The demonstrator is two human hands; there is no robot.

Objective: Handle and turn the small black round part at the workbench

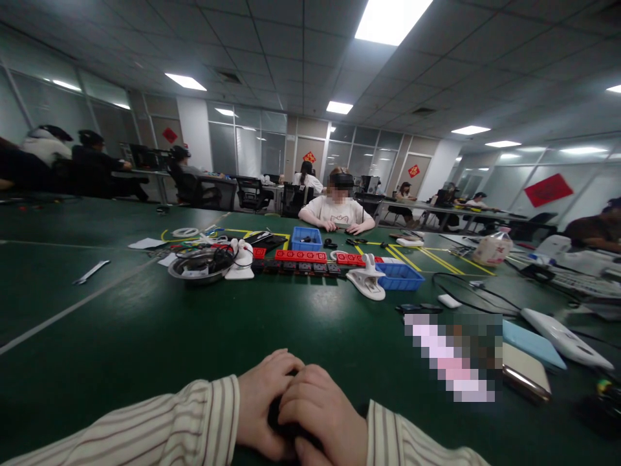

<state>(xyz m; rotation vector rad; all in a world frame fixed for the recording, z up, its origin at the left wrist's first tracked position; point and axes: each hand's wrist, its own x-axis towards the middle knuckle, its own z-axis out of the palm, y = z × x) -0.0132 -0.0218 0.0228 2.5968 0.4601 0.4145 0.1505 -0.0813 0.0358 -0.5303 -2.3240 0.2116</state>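
Observation:
My left hand (264,404) and my right hand (323,414) rest together at the near edge of the green table (145,336), fingers curled round a small dark thing (284,424) between them that I cannot make out. Both wrists wear striped sleeves. Farther out on the table stand a metal bowl (198,266) with dark cables, a row of red blocks (301,256), two blue bins (306,238) (400,277) and a white clamp-like tool (367,279).
A person (337,210) sits across the table with both hands on it. To my right lie phones or flat cases (531,346), a white device (565,338) and cables. Other people sit at desks along the back and at the far left.

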